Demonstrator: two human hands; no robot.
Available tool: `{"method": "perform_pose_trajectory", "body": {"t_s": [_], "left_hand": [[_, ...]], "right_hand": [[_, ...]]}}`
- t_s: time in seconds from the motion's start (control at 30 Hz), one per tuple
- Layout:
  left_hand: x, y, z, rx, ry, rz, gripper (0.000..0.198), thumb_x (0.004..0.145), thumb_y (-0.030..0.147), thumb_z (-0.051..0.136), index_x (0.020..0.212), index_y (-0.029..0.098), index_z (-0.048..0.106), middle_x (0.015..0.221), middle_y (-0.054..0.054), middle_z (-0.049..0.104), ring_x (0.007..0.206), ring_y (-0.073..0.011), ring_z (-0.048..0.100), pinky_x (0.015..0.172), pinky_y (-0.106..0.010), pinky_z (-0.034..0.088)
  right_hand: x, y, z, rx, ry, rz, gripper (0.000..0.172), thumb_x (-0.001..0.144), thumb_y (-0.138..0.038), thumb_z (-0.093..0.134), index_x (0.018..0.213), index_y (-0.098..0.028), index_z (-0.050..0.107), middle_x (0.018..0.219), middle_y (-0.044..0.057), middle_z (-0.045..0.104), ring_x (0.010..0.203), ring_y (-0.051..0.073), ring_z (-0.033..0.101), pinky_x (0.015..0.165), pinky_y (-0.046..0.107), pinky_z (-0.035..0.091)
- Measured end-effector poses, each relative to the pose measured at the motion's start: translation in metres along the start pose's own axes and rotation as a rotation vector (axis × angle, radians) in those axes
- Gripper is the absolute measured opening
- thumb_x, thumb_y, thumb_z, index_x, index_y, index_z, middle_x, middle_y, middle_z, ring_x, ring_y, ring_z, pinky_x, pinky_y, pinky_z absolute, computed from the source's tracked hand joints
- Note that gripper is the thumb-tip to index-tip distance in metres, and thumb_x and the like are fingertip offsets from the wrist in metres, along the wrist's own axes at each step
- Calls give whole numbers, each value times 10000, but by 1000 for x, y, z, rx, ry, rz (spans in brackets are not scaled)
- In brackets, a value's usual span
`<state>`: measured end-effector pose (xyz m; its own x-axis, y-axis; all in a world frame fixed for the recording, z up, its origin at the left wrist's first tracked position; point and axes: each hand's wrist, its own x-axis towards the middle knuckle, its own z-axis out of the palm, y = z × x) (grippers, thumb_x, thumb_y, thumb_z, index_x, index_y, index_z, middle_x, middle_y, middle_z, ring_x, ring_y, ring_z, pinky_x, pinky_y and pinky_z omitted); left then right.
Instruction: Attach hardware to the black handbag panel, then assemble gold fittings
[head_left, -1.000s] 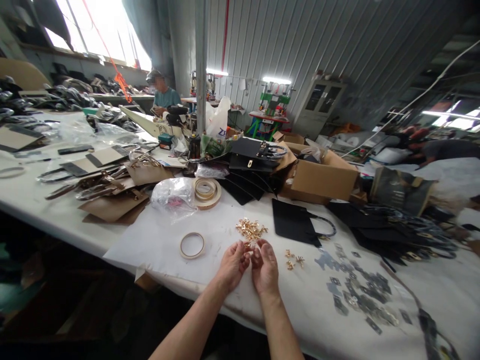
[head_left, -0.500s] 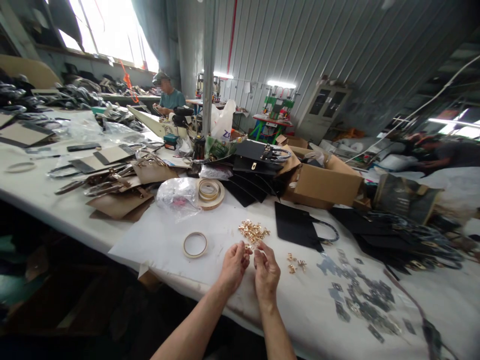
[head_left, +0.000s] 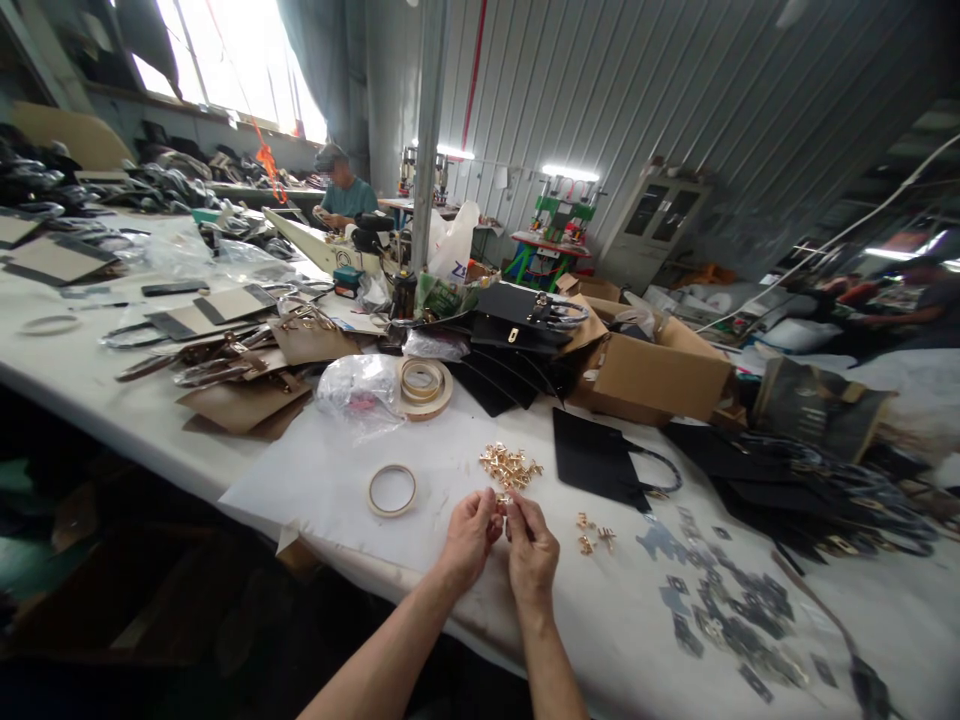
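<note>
Close together over the white table, my left hand (head_left: 471, 535) and my right hand (head_left: 531, 540) pinch a small gold metal fitting (head_left: 503, 498) between their fingertips. Fingers cover most of the fitting. Just beyond them lies a pile of gold metal fittings (head_left: 510, 465). A few more gold fittings (head_left: 592, 535) sit apart, to the right of my right hand. Left of my hands, a roll of tape (head_left: 392, 490) lies flat on a white sheet. A black bag panel with a handle (head_left: 600, 457) rests beyond to the right.
Flat dark metal plates (head_left: 739, 600) are scattered at the right. Behind stand an open cardboard box (head_left: 660, 370) and stacked black bag pieces (head_left: 502, 375). Brown bag pieces (head_left: 247, 400) and a plastic bag (head_left: 360, 390) lie left. A person (head_left: 349, 195) sits across the table.
My hands have drawn slightly closer, and the fingertips now meet at the gold fitting. The view has shifted a little; the things on the table lie as before.
</note>
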<state>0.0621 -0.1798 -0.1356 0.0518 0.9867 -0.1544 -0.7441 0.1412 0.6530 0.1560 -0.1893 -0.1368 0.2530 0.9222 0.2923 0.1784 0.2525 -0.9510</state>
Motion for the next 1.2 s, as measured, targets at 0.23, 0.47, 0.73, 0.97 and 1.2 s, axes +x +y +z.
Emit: {"method": "perform_pose_trajectory", "body": {"t_s": [0.23, 0.47, 0.73, 0.97, 1.2], "left_hand": [[-1, -1, -5, 165, -20, 85, 423, 804, 527, 810, 869, 137, 658, 650, 33, 588, 559, -72, 484, 554, -210, 347], [-2, -2, -5, 224, -7, 175, 364, 803, 414, 840, 1005, 151, 689, 864, -35, 718, 753, -132, 641, 750, -261, 506], [-5, -1, -2, 218, -53, 223, 305, 807, 340, 847, 1009, 169, 695, 939, -56, 756, 891, -175, 707, 855, -295, 544], [-5, -1, 0, 261, 1, 252, 328, 753, 358, 882, 961, 169, 714, 951, -50, 749, 889, -177, 704, 848, -291, 557], [-5, 1, 2, 372, 39, 223, 379, 757, 451, 855, 939, 162, 690, 838, -36, 733, 759, -160, 675, 729, -268, 534]], "right_hand": [[2, -1, -4, 54, -34, 111, 368, 906, -538, 668, 1035, -199, 731, 661, -30, 585, 597, 133, 488, 586, 260, 441], [6, 3, -3, 301, -7, 277, 502, 823, -614, 723, 1094, -193, 765, 666, -7, 615, 607, 143, 509, 574, 278, 439], [6, 7, -3, 298, 40, 271, 515, 801, -627, 742, 1048, -176, 771, 723, 33, 673, 676, 170, 566, 597, 290, 468], [6, 8, -4, 321, -32, 234, 435, 846, -610, 705, 986, -198, 713, 824, 40, 690, 684, 159, 580, 613, 279, 511], [6, 13, -8, 407, -74, 269, 310, 872, -511, 716, 867, -207, 652, 710, -23, 582, 602, 118, 484, 553, 236, 441]]}}
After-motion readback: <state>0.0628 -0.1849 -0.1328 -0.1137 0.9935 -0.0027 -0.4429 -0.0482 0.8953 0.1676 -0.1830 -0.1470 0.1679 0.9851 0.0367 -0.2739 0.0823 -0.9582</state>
